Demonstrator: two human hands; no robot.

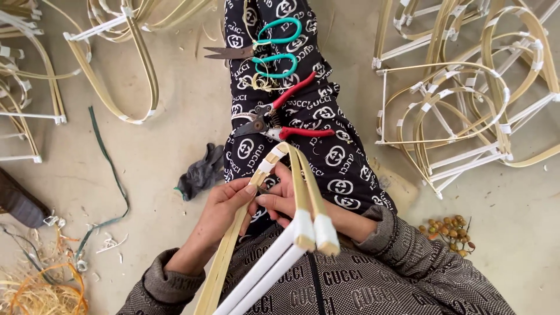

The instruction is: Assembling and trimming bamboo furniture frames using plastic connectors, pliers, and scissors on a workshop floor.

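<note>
My left hand [224, 209] pinches a flat bamboo strip [224, 256] near a joint wrapped in white tape [269, 160]. My right hand [279, 201] grips the same bamboo frame [303, 186] just below that joint, fingers curled round the strips. Two more taped strip ends [315, 230] and white rods [262, 274] of the frame rise toward me. On my outstretched patterned trouser leg [344, 169] lie red-handled pruning shears [280, 119] and teal-handled scissors [265, 49].
Finished bent bamboo frames are heaped at the right [466, 99] and at the upper left [116, 64] on the concrete floor. A grey glove [201, 172], a green cord [111, 169], straw scraps [41, 291] and a cluster of small brown fruits [452, 230] lie around me.
</note>
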